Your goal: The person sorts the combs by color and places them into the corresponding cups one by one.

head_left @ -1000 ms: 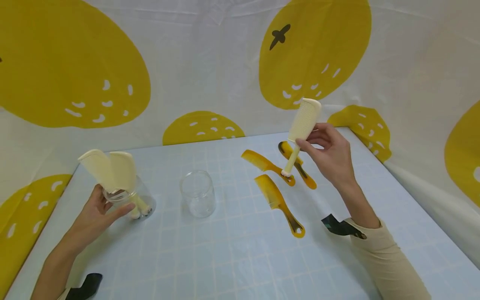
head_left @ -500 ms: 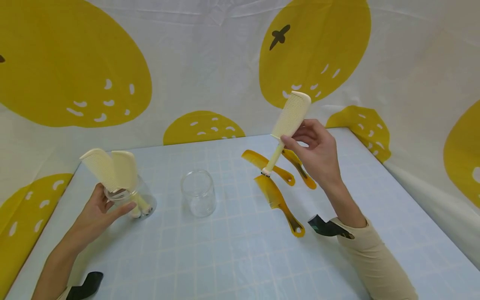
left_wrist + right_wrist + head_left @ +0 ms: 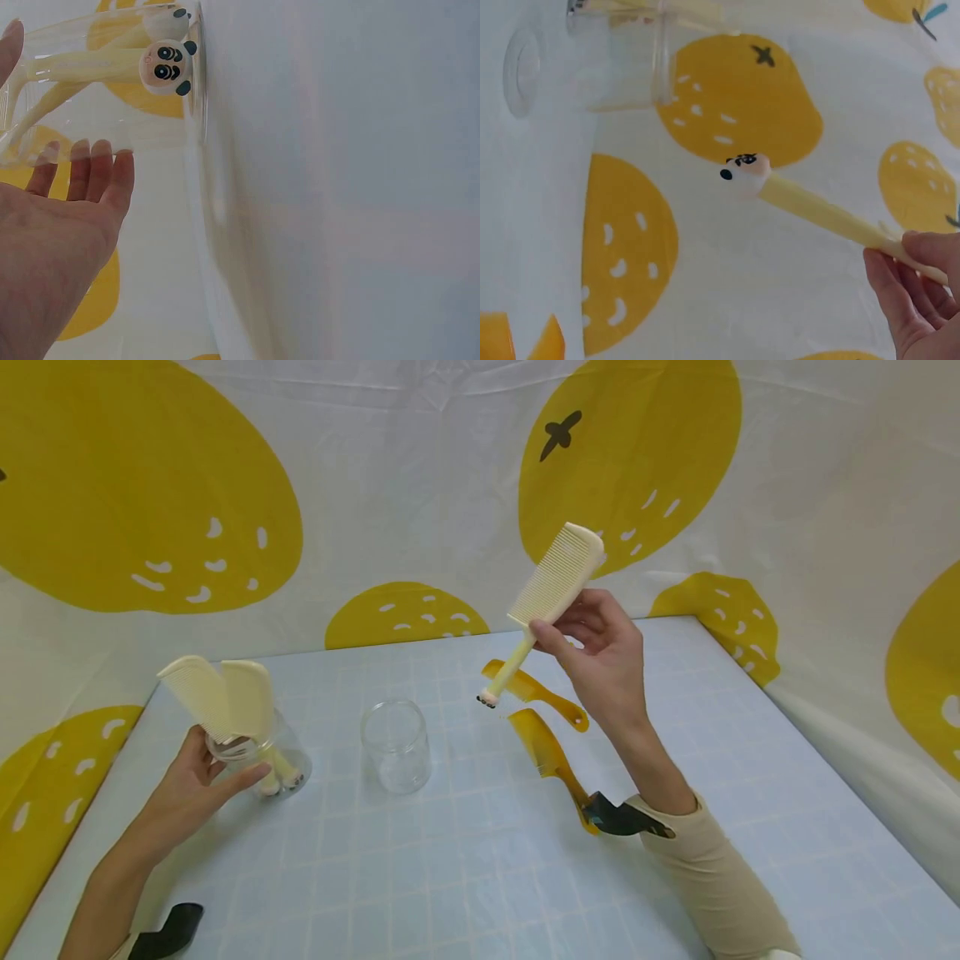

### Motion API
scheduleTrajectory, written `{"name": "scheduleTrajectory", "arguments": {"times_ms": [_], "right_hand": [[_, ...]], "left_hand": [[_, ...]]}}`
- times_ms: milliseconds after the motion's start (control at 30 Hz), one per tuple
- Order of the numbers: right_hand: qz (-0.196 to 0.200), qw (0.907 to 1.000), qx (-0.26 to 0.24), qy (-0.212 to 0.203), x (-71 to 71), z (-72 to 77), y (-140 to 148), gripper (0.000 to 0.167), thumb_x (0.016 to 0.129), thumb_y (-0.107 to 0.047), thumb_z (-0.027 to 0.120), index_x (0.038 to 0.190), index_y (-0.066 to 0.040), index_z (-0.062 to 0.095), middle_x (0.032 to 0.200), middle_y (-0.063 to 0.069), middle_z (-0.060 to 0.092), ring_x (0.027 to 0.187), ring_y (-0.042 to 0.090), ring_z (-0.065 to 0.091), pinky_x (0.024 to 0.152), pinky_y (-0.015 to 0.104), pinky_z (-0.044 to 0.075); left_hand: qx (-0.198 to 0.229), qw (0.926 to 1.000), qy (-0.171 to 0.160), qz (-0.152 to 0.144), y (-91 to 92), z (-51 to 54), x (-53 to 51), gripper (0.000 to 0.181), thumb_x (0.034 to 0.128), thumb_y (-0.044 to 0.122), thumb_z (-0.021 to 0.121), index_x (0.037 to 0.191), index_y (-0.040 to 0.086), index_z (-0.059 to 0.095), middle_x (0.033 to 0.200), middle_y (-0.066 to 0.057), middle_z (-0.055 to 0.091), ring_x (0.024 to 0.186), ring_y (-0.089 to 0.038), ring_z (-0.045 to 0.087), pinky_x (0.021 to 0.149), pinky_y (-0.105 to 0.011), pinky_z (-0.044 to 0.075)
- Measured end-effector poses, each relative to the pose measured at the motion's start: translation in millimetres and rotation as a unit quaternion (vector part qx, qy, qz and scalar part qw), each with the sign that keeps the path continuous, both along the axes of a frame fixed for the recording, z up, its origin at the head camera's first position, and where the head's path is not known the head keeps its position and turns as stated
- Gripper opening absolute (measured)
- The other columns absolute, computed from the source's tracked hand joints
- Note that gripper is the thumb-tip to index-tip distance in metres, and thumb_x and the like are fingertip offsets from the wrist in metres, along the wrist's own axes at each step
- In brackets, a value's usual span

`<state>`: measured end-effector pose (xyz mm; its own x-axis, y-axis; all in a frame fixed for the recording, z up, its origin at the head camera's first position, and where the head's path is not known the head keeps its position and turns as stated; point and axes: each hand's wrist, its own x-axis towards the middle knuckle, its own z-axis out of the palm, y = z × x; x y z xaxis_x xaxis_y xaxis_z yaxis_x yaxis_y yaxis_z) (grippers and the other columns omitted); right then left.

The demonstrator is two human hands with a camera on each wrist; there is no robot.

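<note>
My right hand (image 3: pixel 603 656) pinches a cream comb (image 3: pixel 558 575) near where its teeth meet the handle, held in the air with the handle slanting down to the left. In the right wrist view a panda head (image 3: pixel 746 174) tips that handle. At the left, my left hand (image 3: pixel 183 802) holds a clear glass jar (image 3: pixel 296 747) between thumb and fingers. Two cream combs (image 3: pixel 250 697) stand in it, teeth up, handles down; the left wrist view shows a panda-tipped handle (image 3: pixel 97 65) through the glass, beside my left hand (image 3: pixel 67 232).
Another clear jar (image 3: pixel 396 752) stands in the middle of the table (image 3: pixel 420 877), with nothing in it. Two amber combs (image 3: pixel 536 739) lie to its right, one partly under the right wrist's black strap. Behind the table hangs a white cloth with yellow fruit shapes.
My right hand has carried the cream comb left and slightly up, and tilted it more. Its arm now hides the third amber comb. The left hand and its jar have stayed in place.
</note>
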<state>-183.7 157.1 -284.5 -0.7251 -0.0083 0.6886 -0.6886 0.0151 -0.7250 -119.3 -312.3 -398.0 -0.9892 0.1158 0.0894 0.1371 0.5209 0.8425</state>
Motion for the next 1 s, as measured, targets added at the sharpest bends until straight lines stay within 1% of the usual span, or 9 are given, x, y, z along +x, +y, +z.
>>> {"name": "scheduleTrajectory", "arguments": {"times_ms": [167, 233, 467, 600, 700, 867, 1000], "right_hand": [[0.031, 0.9988, -0.038, 0.008, -2.0, 1.5, -16.3, 0.036, 0.089, 0.011, 0.073, 0.122, 0.007, 0.06, 0.106, 0.021, 0.065, 0.091, 0.029, 0.07, 0.08, 0.04, 0.062], [0.039, 0.998, -0.048, 0.007, -2.2, 1.8, -23.3, 0.035, 0.089, 0.011, 0.073, 0.121, 0.007, 0.06, 0.106, 0.021, 0.065, 0.091, 0.03, 0.07, 0.081, 0.041, 0.062], [0.071, 0.9956, -0.06, 0.0, -1.1, 2.4, -49.2, 0.035, 0.089, 0.012, 0.072, 0.121, 0.006, 0.058, 0.107, 0.02, 0.065, 0.094, 0.032, 0.071, 0.081, 0.046, 0.062], [0.087, 0.9939, -0.067, -0.009, -0.2, 1.7, -64.7, 0.035, 0.09, 0.012, 0.071, 0.122, 0.006, 0.057, 0.107, 0.02, 0.066, 0.094, 0.031, 0.071, 0.081, 0.046, 0.062], [0.101, 0.9918, -0.077, -0.017, 0.3, 1.6, -76.1, 0.034, 0.09, 0.012, 0.071, 0.12, 0.006, 0.057, 0.106, 0.02, 0.065, 0.093, 0.03, 0.071, 0.081, 0.047, 0.062], [0.116, 0.9899, -0.077, -0.025, 3.1, 0.8, -92.4, 0.036, 0.091, 0.011, 0.071, 0.123, 0.008, 0.055, 0.107, 0.019, 0.065, 0.093, 0.03, 0.07, 0.082, 0.046, 0.062], [0.128, 0.988, -0.081, -0.031, 5.3, 0.4, -105.2, 0.036, 0.091, 0.012, 0.07, 0.123, 0.009, 0.055, 0.108, 0.02, 0.064, 0.093, 0.031, 0.069, 0.082, 0.046, 0.062]], "left_hand": [[0.004, 1.0, -0.005, 0.001, -1.2, 0.2, 1.4, 0.085, 0.1024, 0.017, 0.066, 0.161, 0.032, 0.006, 0.166, -0.011, 0.018, 0.154, -0.026, 0.022, 0.099, 0.002, 0.026], [0.006, 1.0, -0.005, 0.002, -1.5, 0.1, 1.8, 0.085, 0.1025, 0.017, 0.065, 0.161, 0.032, 0.006, 0.166, -0.01, 0.018, 0.154, -0.026, 0.021, 0.099, 0.002, 0.027], [0.009, 1.0, 0.002, 0.002, -1.0, -0.5, 2.3, 0.084, 0.1022, 0.015, 0.066, 0.161, 0.032, 0.008, 0.165, -0.009, 0.02, 0.152, -0.02, 0.025, 0.1, 0.001, 0.028], [0.004, 1.0, -0.005, 0.006, -0.5, -0.5, 2.5, 0.085, 0.1023, 0.017, 0.066, 0.161, 0.033, 0.007, 0.166, -0.01, 0.019, 0.153, -0.028, 0.023, 0.098, 0.002, 0.026], [0.003, 1.0, -0.005, 0.006, 0.3, -0.7, 2.5, 0.087, 0.1022, 0.018, 0.066, 0.162, 0.033, 0.005, 0.167, -0.01, 0.018, 0.153, -0.029, 0.022, 0.097, 0.003, 0.026], [0.005, 1.0, 0.0, 0.005, 2.4, -0.8, 2.9, 0.087, 0.1019, 0.017, 0.066, 0.162, 0.033, 0.006, 0.166, -0.01, 0.019, 0.152, -0.021, 0.023, 0.098, 0.003, 0.025], [0.006, 0.9999, 0.001, 0.009, 3.9, -0.4, 2.8, 0.086, 0.1018, 0.018, 0.067, 0.162, 0.033, 0.006, 0.166, -0.01, 0.019, 0.152, -0.02, 0.023, 0.098, 0.003, 0.025]]}}
